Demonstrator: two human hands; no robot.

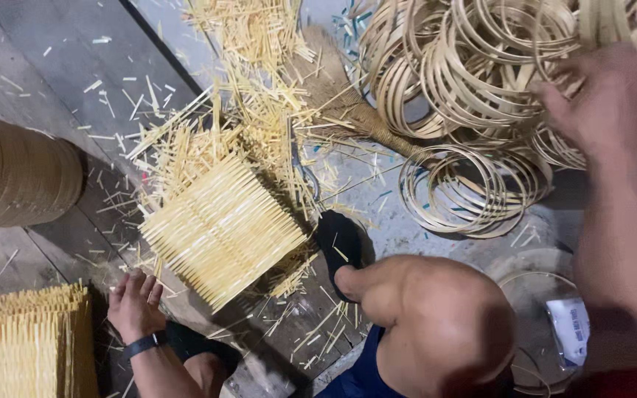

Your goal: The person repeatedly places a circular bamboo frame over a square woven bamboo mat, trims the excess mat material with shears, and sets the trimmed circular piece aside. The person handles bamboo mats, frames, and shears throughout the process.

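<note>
The person is sitting low on a floor of dark wooden boards (53, 66), with one bare knee (436, 317) raised at the near edge of the view. The right hand (599, 96) is reaching out to the far right corner, where it is lying on a heap of pale bamboo rings (466, 66); the hand is blurred, its fingers are curling down among the hoops, and whether it is actually gripping one I cannot tell. A smaller cluster of the same rings (473, 191) is lying just nearer, beside the arm. The left hand (136, 302), wearing a dark wristband (145, 343), is resting near the near left edge with its fingers loosely spread and nothing in it, fingertips pointing toward a woven mat of thin bamboo slats (219, 228), which is sitting in the middle of the floor, close to the hand but apart from it. Loose bamboo splinters (259, 81) are lying scattered beyond the mat, and a straw hand broom (348, 103) is lying among them, its handle running toward the rings. A dark sandal (340, 243) is lying just right of the mat. A stack of finished slat mats (31, 339) is filling the near left corner, and a tall roll of bamboo bands (16, 177) is standing at the left edge.
</note>
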